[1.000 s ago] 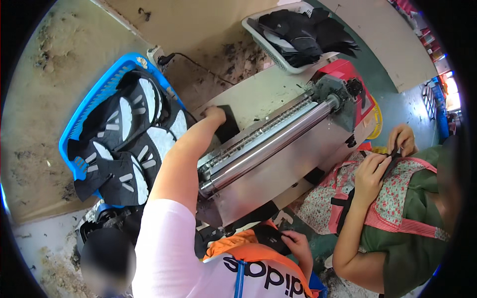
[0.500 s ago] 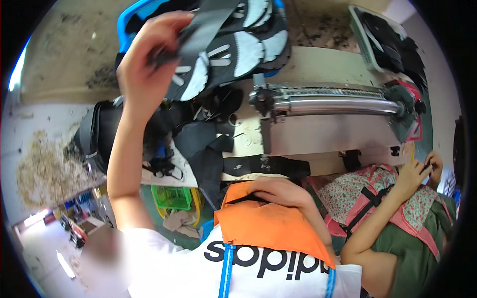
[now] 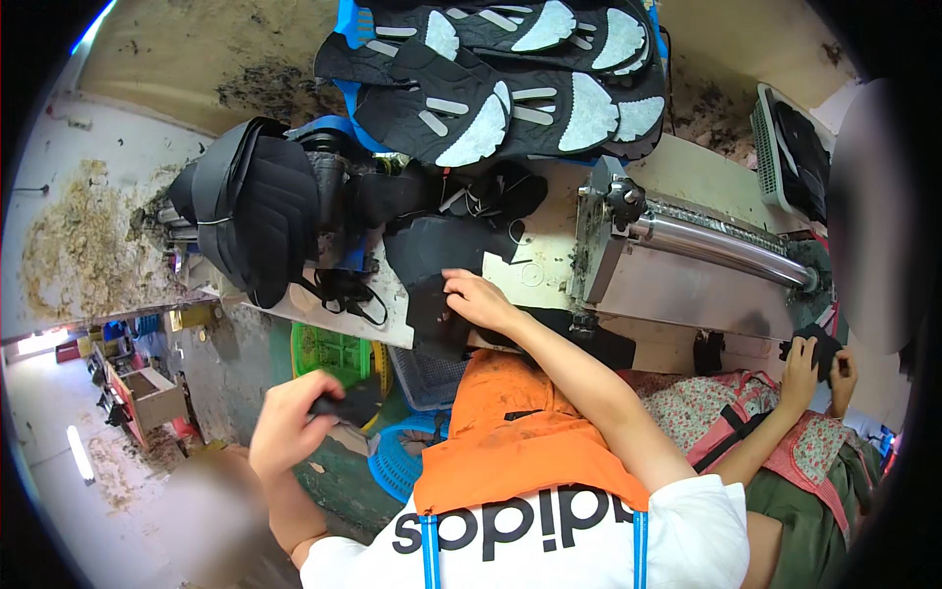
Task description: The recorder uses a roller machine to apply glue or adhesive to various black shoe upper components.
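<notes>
Since a moment ago the left hand [image 3: 289, 424] has dropped to lower left, clenched on a small black cut piece [image 3: 345, 404], while the right hand [image 3: 478, 297] now presses flat black fabric pieces [image 3: 442, 285] on the worktop [image 3: 549, 270].

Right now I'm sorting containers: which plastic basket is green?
The green basket under the bench edge, left of the grey one; the blue basket lies lower, nearer the person.

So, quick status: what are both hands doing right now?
Left hand low, gripping a small dark piece. Right hand flat on a black piece at the bench edge. A co-worker's hands work apart, far right.
</notes>
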A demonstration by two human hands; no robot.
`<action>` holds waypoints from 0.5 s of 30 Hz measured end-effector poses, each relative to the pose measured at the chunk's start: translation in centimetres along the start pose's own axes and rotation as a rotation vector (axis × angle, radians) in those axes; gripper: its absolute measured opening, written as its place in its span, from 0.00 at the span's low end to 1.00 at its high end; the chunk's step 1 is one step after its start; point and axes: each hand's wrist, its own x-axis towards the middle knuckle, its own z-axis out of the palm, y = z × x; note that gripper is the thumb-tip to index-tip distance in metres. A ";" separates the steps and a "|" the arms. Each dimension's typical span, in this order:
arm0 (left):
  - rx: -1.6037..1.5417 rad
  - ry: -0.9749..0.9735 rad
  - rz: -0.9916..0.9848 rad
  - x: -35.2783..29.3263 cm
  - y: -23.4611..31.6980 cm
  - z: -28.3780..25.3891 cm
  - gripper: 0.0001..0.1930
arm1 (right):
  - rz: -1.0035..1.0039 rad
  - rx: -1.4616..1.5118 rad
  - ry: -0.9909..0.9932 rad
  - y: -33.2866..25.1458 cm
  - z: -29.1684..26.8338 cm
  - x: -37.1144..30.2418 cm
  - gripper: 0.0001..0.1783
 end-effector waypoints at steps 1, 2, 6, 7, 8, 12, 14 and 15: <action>-0.060 -0.071 -0.030 0.9 -1.9 0.9 0.12 | 0.089 -0.013 -0.119 -2.9 -2.2 -0.8 0.13; -0.119 -0.149 -0.056 2.4 -3.5 1.9 0.12 | 0.184 -0.025 -0.233 -5.4 -4.5 -2.0 0.13; -0.300 -0.261 -0.031 11.2 -8.6 6.0 0.14 | 0.192 -0.192 -0.360 -10.3 -10.1 -8.1 0.09; -0.364 -0.273 -0.019 14.2 -10.1 7.1 0.14 | 0.211 -0.198 -0.353 -10.5 -10.9 -9.5 0.09; -0.424 -0.283 -0.018 16.8 -11.5 8.2 0.13 | 0.198 -0.179 -0.285 -10.5 -11.3 -11.1 0.08; -0.321 -0.230 0.011 26.6 -13.3 12.7 0.13 | 0.329 -0.291 -0.197 -12.8 -13.6 -13.5 0.10; 0.233 0.219 0.208 27.9 -11.6 14.9 0.14 | 0.374 -0.317 -0.119 -13.8 -15.3 -14.8 0.10; 0.312 0.371 0.280 28.4 -8.9 15.0 0.14 | 0.387 -0.233 0.032 -13.9 -16.6 -15.6 0.11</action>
